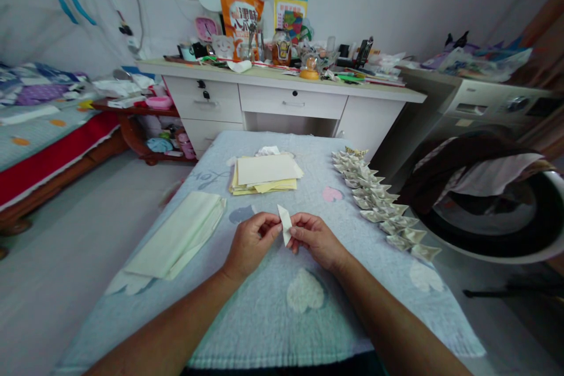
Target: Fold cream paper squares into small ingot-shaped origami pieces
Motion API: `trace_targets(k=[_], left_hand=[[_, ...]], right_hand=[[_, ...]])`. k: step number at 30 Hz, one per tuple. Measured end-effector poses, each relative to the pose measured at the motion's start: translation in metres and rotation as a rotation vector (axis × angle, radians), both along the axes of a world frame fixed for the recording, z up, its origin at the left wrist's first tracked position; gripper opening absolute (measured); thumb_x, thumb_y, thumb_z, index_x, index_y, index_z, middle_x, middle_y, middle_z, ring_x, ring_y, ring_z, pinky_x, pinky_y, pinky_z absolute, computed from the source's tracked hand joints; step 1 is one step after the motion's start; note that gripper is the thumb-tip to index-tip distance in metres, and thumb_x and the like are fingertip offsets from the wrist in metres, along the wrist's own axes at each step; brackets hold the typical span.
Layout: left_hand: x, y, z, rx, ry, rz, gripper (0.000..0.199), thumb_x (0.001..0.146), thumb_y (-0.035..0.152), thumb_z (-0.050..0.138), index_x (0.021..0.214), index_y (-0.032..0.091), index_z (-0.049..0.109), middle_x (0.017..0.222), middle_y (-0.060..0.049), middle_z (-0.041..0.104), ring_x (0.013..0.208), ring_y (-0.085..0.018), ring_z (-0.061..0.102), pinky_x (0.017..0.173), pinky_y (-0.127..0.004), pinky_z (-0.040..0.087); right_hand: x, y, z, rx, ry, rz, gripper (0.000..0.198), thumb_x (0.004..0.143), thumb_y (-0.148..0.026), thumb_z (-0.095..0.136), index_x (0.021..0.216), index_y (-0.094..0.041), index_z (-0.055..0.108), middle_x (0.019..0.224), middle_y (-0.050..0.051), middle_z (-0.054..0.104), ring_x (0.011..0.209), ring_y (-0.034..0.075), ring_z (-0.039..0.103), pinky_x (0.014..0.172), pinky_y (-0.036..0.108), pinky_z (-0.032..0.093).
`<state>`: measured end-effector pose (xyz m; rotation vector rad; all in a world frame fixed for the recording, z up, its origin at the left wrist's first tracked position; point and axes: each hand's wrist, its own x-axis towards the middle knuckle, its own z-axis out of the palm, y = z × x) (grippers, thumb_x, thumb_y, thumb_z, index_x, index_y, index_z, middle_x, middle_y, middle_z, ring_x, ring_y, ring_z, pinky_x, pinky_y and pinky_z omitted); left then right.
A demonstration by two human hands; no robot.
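Note:
Between my two hands is a small folded piece of white paper (285,224), narrow and pointed at its top and bottom ends. My left hand (254,239) pinches its left edge with thumb and forefinger. From the other side, my right hand (316,238) grips its right edge and lower part, with the fingers curled behind. Beyond my hands lies a stack of cut paper sheets (267,170), white on top and yellowish beneath. To the left is a larger folded pale green paper (176,238). Rows of folded paper boats (374,194) stand along the right.
A pale blue cloth (259,317) with heart prints covers the table. Behind it stands a white desk (207,100) loaded with jars and an orange snack bag (241,17). At right, a washing machine (493,100) has its round door open with clothes hanging out. A bed (48,147) is at left.

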<state>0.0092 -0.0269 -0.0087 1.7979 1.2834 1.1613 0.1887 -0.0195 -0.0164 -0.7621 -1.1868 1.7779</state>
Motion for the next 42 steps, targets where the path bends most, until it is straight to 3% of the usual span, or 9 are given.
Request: trace_targets(k=[12, 16, 20, 22, 24, 26, 29, 35, 42], left_hand=[[0.001, 0.0, 0.0, 0.012, 0.007, -0.034, 0.009, 0.082, 0.025, 0.06, 0.081, 0.017, 0.065, 0.072, 0.002, 0.065, 0.062, -0.011, 0.058, 0.061, -0.022, 0.044], [0.002, -0.002, 0.0, 0.031, 0.032, -0.016, 0.015, 0.079, 0.029, 0.065, 0.074, 0.018, 0.057, 0.065, 0.004, 0.056, 0.058, -0.01, 0.052, 0.057, -0.022, 0.042], [-0.001, -0.002, 0.0, 0.056, -0.038, 0.015, 0.028, 0.077, 0.03, 0.067, 0.097, 0.019, 0.051, 0.072, 0.004, 0.053, 0.064, -0.011, 0.053, 0.063, -0.023, 0.045], [-0.003, -0.002, 0.0, 0.03, -0.077, -0.045, 0.037, 0.082, 0.027, 0.061, 0.116, 0.02, 0.048, 0.087, -0.001, 0.059, 0.074, -0.013, 0.057, 0.069, -0.025, 0.048], [-0.005, -0.001, 0.002, 0.015, -0.09, -0.137, 0.037, 0.085, 0.024, 0.056, 0.122, 0.021, 0.05, 0.107, -0.007, 0.059, 0.09, -0.016, 0.06, 0.076, -0.028, 0.049], [-0.005, 0.0, 0.004, 0.024, -0.087, -0.221, 0.028, 0.086, 0.023, 0.052, 0.114, 0.021, 0.059, 0.115, -0.008, 0.059, 0.101, -0.019, 0.058, 0.084, -0.029, 0.048], [-0.004, 0.001, 0.006, 0.023, -0.074, -0.254, 0.021, 0.087, 0.023, 0.051, 0.101, 0.019, 0.066, 0.104, -0.007, 0.063, 0.099, -0.019, 0.059, 0.086, -0.029, 0.047], [-0.006, 0.003, 0.001, -0.045, -0.105, -0.167, 0.021, 0.085, 0.03, 0.056, 0.099, 0.018, 0.066, 0.094, -0.006, 0.063, 0.087, -0.018, 0.061, 0.077, -0.027, 0.049], [-0.007, 0.009, -0.006, -0.142, -0.118, -0.064, 0.025, 0.083, 0.034, 0.059, 0.101, 0.017, 0.065, 0.091, -0.004, 0.067, 0.078, -0.016, 0.061, 0.071, -0.026, 0.047]], right_hand=[[0.0, 0.0, 0.0, -0.097, 0.065, 0.003, 0.023, 0.071, -0.03, 0.075, 0.085, -0.013, 0.067, 0.062, -0.001, 0.063, 0.049, 0.008, 0.055, 0.049, 0.019, 0.044], [0.002, 0.001, 0.001, -0.139, 0.09, 0.014, 0.022, 0.071, -0.031, 0.074, 0.078, -0.013, 0.064, 0.06, 0.0, 0.062, 0.05, 0.009, 0.055, 0.048, 0.02, 0.044], [0.004, 0.002, -0.001, -0.149, 0.097, 0.02, 0.02, 0.074, -0.031, 0.07, 0.075, -0.014, 0.06, 0.056, 0.0, 0.061, 0.048, 0.01, 0.055, 0.045, 0.019, 0.042], [0.005, 0.002, -0.002, -0.153, 0.088, 0.026, 0.019, 0.074, -0.03, 0.069, 0.075, -0.015, 0.058, 0.054, -0.001, 0.06, 0.045, 0.01, 0.053, 0.043, 0.019, 0.04], [0.005, 0.002, -0.002, -0.16, 0.083, 0.036, 0.02, 0.074, -0.029, 0.069, 0.076, -0.016, 0.055, 0.053, -0.002, 0.059, 0.043, 0.009, 0.052, 0.041, 0.018, 0.038], [0.004, 0.001, -0.001, -0.161, 0.084, 0.041, 0.021, 0.073, -0.029, 0.07, 0.076, -0.018, 0.052, 0.051, -0.004, 0.057, 0.042, 0.009, 0.051, 0.039, 0.017, 0.037], [0.003, 0.0, 0.001, -0.152, 0.066, 0.042, 0.023, 0.073, -0.032, 0.069, 0.076, -0.018, 0.05, 0.051, -0.004, 0.056, 0.041, 0.009, 0.05, 0.039, 0.017, 0.036], [0.004, -0.001, 0.007, -0.055, -0.006, 0.02, 0.029, 0.077, -0.042, 0.067, 0.087, -0.019, 0.051, 0.062, -0.003, 0.059, 0.051, 0.01, 0.054, 0.046, 0.019, 0.04], [0.007, 0.001, -0.001, 0.159, -0.198, -0.114, 0.028, 0.077, -0.032, 0.068, 0.093, -0.021, 0.048, 0.074, -0.004, 0.054, 0.056, 0.009, 0.052, 0.05, 0.02, 0.039]])
